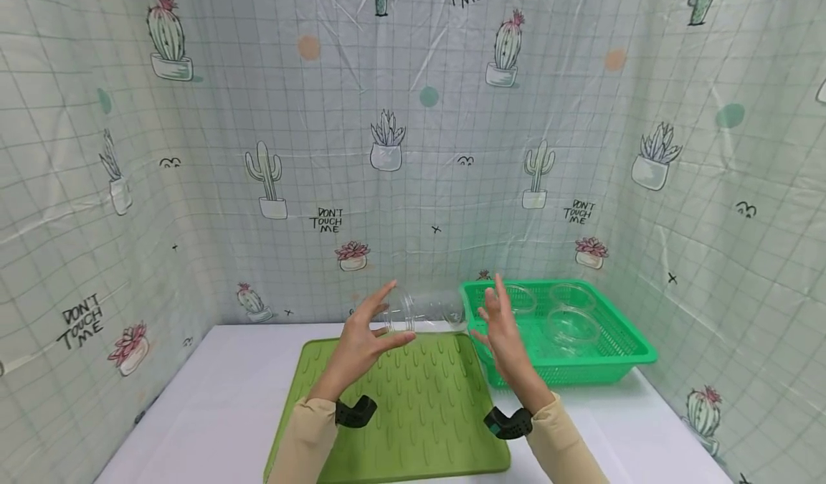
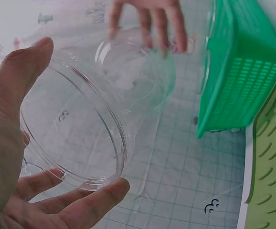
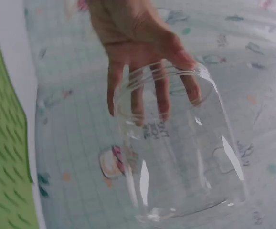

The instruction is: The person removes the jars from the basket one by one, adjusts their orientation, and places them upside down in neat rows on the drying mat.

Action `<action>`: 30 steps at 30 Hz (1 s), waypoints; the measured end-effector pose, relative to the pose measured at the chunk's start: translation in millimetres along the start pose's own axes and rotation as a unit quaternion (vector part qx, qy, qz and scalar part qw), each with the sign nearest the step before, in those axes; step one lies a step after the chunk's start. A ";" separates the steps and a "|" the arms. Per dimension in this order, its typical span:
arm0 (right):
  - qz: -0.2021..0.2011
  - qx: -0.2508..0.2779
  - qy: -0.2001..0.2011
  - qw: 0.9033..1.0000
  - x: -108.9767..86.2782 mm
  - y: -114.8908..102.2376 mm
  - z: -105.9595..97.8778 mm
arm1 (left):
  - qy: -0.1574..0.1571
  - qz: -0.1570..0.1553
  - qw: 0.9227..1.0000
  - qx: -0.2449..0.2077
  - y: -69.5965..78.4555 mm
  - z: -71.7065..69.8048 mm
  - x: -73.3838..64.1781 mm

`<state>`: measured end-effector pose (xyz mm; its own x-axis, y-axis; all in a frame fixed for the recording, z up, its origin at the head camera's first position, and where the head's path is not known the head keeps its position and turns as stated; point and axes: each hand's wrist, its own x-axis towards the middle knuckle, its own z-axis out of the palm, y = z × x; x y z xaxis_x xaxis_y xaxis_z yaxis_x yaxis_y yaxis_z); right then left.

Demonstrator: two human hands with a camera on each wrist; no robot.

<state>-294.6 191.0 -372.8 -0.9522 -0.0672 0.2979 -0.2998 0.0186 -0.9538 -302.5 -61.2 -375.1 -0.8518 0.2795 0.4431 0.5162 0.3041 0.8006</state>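
Note:
My left hand [image 1: 363,332] holds a clear jar [image 1: 429,307] by its mouth, thumb on one side and fingers on the other. The jar lies sideways in the air over the far edge of a green mat [image 1: 413,405], its base toward the right. In the left wrist view the threaded rim [image 2: 110,126] faces the wrist. My right hand [image 1: 505,330] is raised just right of the base, fingers spread and nothing in its grasp. The right wrist view shows the jar's smooth body [image 3: 181,157] with the left hand [image 3: 138,36] at its mouth.
A green plastic basket [image 1: 568,373] stands to the right of the mat, holding several round clear pieces, one of them a wide ring-shaped one [image 1: 573,328]. A white table [image 1: 213,398] carries it all. A cactus-print curtain [image 1: 413,197] encloses the back and sides.

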 end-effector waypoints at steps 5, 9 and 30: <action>0.110 0.128 -0.056 0.984 4.7 6.8 1.9 | 0.003 0.009 1.000 0.009 1.3 0.0 -0.5; 0.149 0.207 -0.105 0.961 5.6 12.2 6.1 | -0.006 0.006 1.000 -0.003 4.0 1.4 -1.5; 0.160 0.236 -0.147 0.947 5.0 22.9 15.7 | -0.029 -0.005 0.999 0.017 3.1 2.0 -10.5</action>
<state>-305.3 175.4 -393.8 -0.9113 -0.4104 0.0338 0.1272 -0.3586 -0.9248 -291.8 -61.3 -378.0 -0.8510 0.3281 0.4102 0.5112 0.3378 0.7903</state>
